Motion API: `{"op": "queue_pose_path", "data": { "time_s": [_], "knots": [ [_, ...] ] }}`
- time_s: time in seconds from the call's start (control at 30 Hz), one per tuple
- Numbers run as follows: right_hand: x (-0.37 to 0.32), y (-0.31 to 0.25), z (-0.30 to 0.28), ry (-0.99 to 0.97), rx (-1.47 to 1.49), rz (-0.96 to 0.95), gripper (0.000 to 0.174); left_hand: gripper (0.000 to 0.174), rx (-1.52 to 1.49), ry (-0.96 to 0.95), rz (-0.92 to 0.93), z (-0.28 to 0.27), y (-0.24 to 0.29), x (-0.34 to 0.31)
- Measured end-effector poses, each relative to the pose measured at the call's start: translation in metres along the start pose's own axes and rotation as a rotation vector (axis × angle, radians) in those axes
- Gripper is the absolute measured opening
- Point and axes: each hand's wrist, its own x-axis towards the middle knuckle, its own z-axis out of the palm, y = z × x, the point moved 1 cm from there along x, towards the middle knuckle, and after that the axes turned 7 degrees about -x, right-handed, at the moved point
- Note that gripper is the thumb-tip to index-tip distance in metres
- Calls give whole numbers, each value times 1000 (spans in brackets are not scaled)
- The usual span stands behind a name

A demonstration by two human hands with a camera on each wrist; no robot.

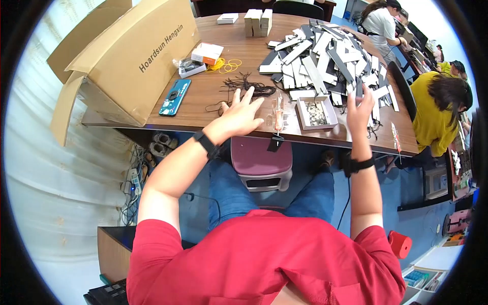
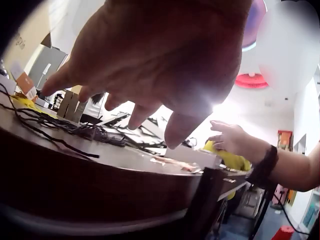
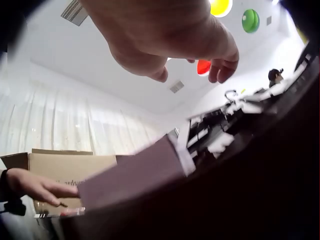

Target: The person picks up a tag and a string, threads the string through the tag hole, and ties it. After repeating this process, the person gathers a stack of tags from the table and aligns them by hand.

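My left hand (image 1: pixel 238 116) is spread over the table's front edge, fingers straight and apart, holding nothing. Just beyond its fingertips lies a tangle of thin black cords (image 1: pixel 249 87). To its right is a clear plastic packet (image 1: pixel 278 117) with orange-red marks. A small open box (image 1: pixel 321 125) with pale walls holds many small dark and light pieces. Beside that box hovers my right hand (image 1: pixel 360 114), its fingers loosely bent and nothing between them. Behind it spreads a large heap of black and white flat strips (image 1: pixel 314 73). The left wrist view shows the left palm (image 2: pixel 165 65) above the cords.
A big cardboard box (image 1: pixel 137 56) stands at the left, with a blue phone (image 1: pixel 175 96), yellow cord (image 1: pixel 223 65) and a small white-orange box (image 1: pixel 207 53) nearby. Stacked blocks (image 1: pixel 258 23) stand at the back. Under the edge is a pink stool (image 1: pixel 262 155). Someone in yellow (image 1: pixel 432 109) sits at right.
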Motion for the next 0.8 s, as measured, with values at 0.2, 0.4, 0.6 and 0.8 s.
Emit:
{"op": "queue_pose_path", "data": {
  "time_s": [0.2, 0.4, 0.6, 0.8],
  "knots": [
    [-43, -3, 0, 9, 118, 172, 40, 73, -14, -76, -120, -6, -9, 52],
    [-43, 12, 11, -32, 8, 108, 39, 69, 78, -202, -103, -5, -9, 62],
    [-43, 4, 7, -64, -104, 23, 35, 79, 212, -210, -200, -18, -54, 47],
    [-43, 7, 14, -157, -120, 76, 24, 80, 209, -211, -302, -35, -88, 19]
  ]
}}
